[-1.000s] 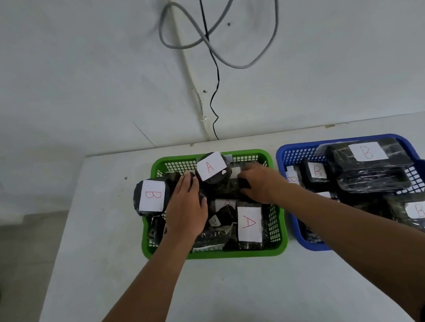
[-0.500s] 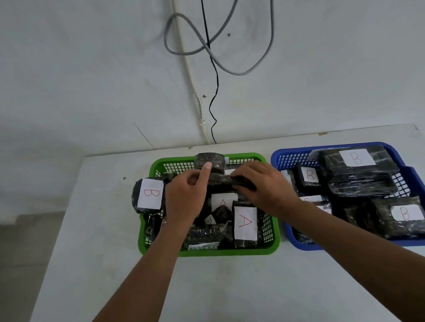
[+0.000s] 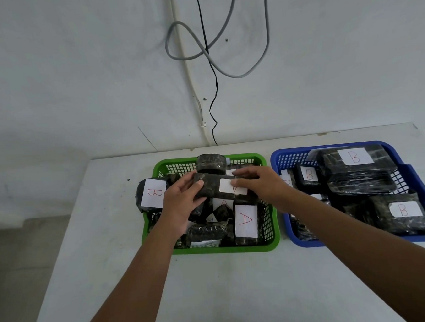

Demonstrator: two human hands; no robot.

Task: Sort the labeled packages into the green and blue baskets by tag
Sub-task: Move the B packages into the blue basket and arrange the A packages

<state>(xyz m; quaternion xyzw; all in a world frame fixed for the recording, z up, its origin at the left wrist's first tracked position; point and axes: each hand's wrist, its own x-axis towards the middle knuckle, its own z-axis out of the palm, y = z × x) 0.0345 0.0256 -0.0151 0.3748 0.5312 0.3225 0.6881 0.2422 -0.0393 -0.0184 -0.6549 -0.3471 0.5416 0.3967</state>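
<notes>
A green basket [image 3: 212,250] holds several black wrapped packages, one showing a white tag marked A [image 3: 245,221]. Above it I hold a long black package [image 3: 213,188] with a white tag partly under my fingers. My left hand [image 3: 181,200] grips its left end and my right hand [image 3: 260,182] pinches its right part. A package tagged B [image 3: 152,194] leans on the green basket's left rim. The blue basket [image 3: 281,161] on the right holds several packages tagged B [image 3: 354,157].
The baskets stand side by side on a white table [image 3: 226,284] against a white wall. Grey and black cables [image 3: 210,61] hang down the wall behind the green basket. The table's left edge drops to the floor.
Both hands lifted the long black package out of the green basket and turned it so that its white tag faces up. The upright A-tagged package at the back now shows no tag.
</notes>
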